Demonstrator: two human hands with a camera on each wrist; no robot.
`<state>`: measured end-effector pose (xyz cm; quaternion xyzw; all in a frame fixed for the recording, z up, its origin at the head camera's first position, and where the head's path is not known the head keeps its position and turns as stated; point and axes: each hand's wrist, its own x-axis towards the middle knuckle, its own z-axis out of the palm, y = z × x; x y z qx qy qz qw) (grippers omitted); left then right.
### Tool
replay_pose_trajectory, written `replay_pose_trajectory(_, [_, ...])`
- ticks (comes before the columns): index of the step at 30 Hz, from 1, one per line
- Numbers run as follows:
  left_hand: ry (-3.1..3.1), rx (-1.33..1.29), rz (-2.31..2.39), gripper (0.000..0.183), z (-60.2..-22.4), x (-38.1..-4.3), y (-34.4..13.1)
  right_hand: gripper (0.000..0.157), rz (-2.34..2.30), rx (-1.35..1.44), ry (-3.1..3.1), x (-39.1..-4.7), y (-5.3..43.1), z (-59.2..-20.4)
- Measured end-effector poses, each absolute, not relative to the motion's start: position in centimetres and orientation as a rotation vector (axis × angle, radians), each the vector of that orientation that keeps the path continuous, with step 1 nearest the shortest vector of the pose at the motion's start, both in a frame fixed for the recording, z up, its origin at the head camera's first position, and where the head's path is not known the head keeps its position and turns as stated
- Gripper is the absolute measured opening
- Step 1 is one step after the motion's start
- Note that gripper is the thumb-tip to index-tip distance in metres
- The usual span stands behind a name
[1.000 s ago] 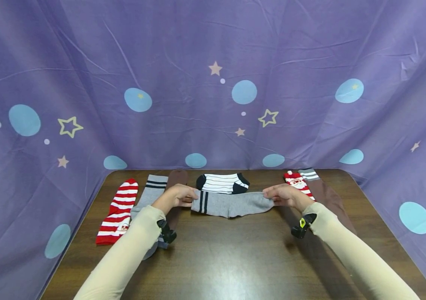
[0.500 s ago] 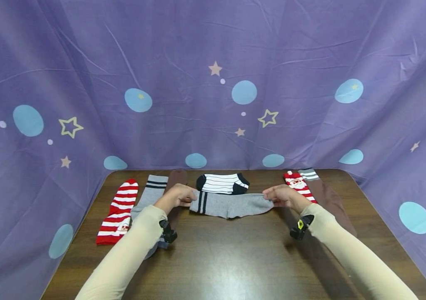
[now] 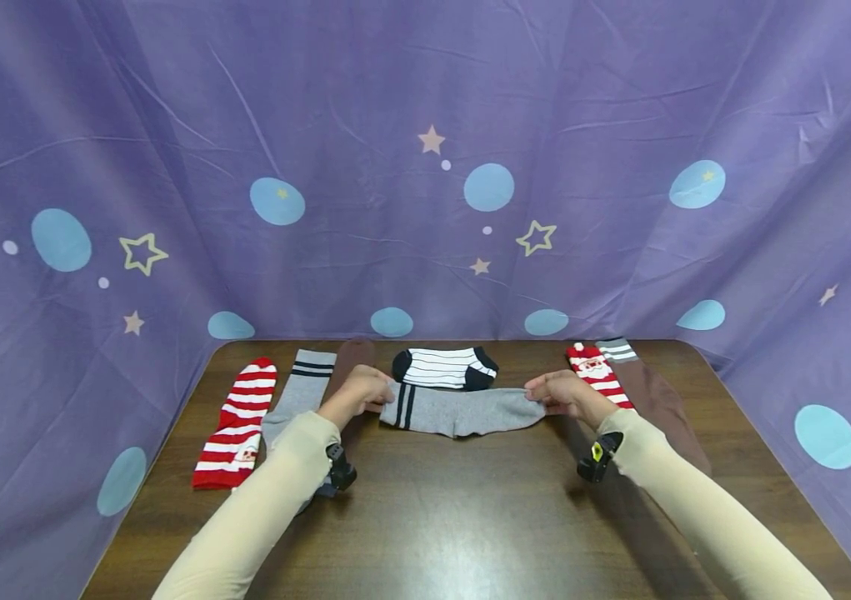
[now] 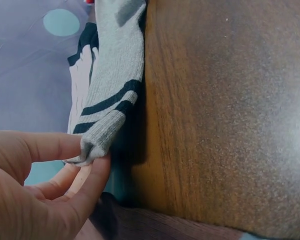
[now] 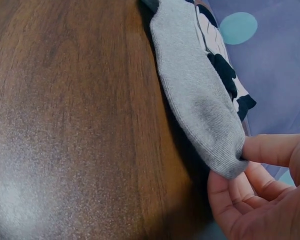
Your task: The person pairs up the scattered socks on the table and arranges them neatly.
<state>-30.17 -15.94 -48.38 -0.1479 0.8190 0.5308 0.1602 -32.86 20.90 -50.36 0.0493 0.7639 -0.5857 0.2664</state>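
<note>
A grey sock with two black stripes (image 3: 463, 411) stretches sideways between both hands near the back of the table. Its striped cuff end is pinched by the left hand (image 3: 361, 390), thumb on one side and fingers on the other in the left wrist view. The right hand (image 3: 569, 392) pinches the toe end, seen closely in the right wrist view. Right behind it lies a white sock with black lines and a black heel and toe (image 3: 440, 367). How far the grey sock stands off the wood is hard to tell.
Left lie a red-and-white striped sock (image 3: 236, 425), another grey striped sock (image 3: 303, 390) and a brown sock (image 3: 353, 353), partly behind the left arm. Right lie a red Santa sock (image 3: 596, 372) and a brown sock with a grey cuff (image 3: 661, 400). A purple curtain (image 3: 395, 275) hangs behind the table (image 3: 455, 508).
Hardly anything differs. The left forearm has shifted slightly to the right, while both hands keep holding the grey sock in nearly the same place.
</note>
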Motion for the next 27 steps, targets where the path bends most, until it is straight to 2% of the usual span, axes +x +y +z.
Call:
replay_pose_trajectory(17, [2.651, -0.409, 1.253, 0.02, -48.9, -30.2, -14.9, 0.023, -1.514, 0.182, 2.249, -32.4, 20.5, -50.7])
replay_pose_trajectory(23, [2.726, -0.381, 1.15, 0.017, -48.9, -30.0, -14.9, 0.012, -1.45, 0.09, 2.341, -32.1, 20.5, -50.2])
replay_pose_trajectory(27, [2.762, -0.364, 1.108, 0.014, -48.9, -29.9, -14.8, 0.01, -1.415, 0.06, 2.425, -32.0, 20.3, -50.2])
